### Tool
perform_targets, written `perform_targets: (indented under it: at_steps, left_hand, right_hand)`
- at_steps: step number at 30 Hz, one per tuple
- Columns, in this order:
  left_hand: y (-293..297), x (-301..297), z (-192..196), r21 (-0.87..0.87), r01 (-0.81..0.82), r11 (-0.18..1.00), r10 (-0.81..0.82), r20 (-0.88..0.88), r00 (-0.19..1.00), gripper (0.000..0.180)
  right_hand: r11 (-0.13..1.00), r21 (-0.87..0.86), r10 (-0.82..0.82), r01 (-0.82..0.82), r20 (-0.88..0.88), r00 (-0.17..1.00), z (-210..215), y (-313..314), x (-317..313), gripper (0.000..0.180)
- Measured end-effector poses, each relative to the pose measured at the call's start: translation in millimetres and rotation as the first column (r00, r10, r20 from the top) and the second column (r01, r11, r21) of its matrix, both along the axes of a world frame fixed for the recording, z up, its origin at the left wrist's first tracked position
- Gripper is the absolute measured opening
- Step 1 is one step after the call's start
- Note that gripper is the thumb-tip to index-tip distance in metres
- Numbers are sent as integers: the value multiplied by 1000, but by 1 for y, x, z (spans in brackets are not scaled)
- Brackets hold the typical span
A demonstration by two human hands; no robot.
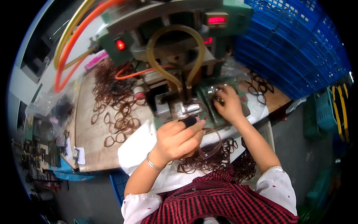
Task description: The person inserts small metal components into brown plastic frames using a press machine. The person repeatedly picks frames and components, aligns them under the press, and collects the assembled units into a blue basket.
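Note:
My left hand (178, 139) grips a brown eyeglass frame (211, 142) and holds it up against the metal fixture (185, 109) of a green bench machine (167, 44). A black sleeve covers one finger of that hand and a thin bracelet circles its wrist. My right hand (227, 104) rests on a small clear bag (216, 89) lying on the machine's green base plate, fingers curled on something small I cannot make out. A pile of brown eyeglass frames (212, 158) lies in my lap on white cloth.
Many more brown frames (115, 104) are scattered over the wooden bench at left. Orange and yellow hoses (71, 41) arc over the machine. Blue plastic crates (294, 41) stack at the right. A few dark frames (259, 87) lie by the crates. Clutter fills the far left floor.

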State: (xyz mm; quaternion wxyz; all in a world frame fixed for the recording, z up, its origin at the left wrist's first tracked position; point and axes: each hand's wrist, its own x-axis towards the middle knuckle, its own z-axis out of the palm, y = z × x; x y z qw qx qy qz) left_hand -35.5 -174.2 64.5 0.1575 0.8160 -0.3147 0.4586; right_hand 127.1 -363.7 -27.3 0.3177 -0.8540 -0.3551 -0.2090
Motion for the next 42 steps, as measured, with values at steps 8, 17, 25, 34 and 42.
perform_targets:
  at_steps: [8, 17, 25, 34, 42]
  left_hand:
    - [13, -74, -57, -124, -307, 944, 292, -125, 948, 35]
    - [335, -57, -99, 131, -964, 232, 783, -613, 105, 32]
    - [404, -60, -190, 123, -989, 87, 733, -679, -20, 36]
    - [248, -74, -149, -20, -911, 412, 719, -607, 339, 26]
    - [127, -54, -80, -744, -517, 422, 320, -412, 853, 15]
  right_hand:
    - [971, 160, -147, 176, -175, 973, -10, -10, 26, 19]
    - [936, 311, -41, 165, -369, 929, 11, -4, 2, 14]
    - [900, 328, -180, 288, -323, 929, 12, -56, -25, 13]
    - [875, 483, 279, -13, -483, 830, 81, -28, -65, 13]
    - [765, 640, 468, -64, -484, 739, 89, 55, -54, 38]
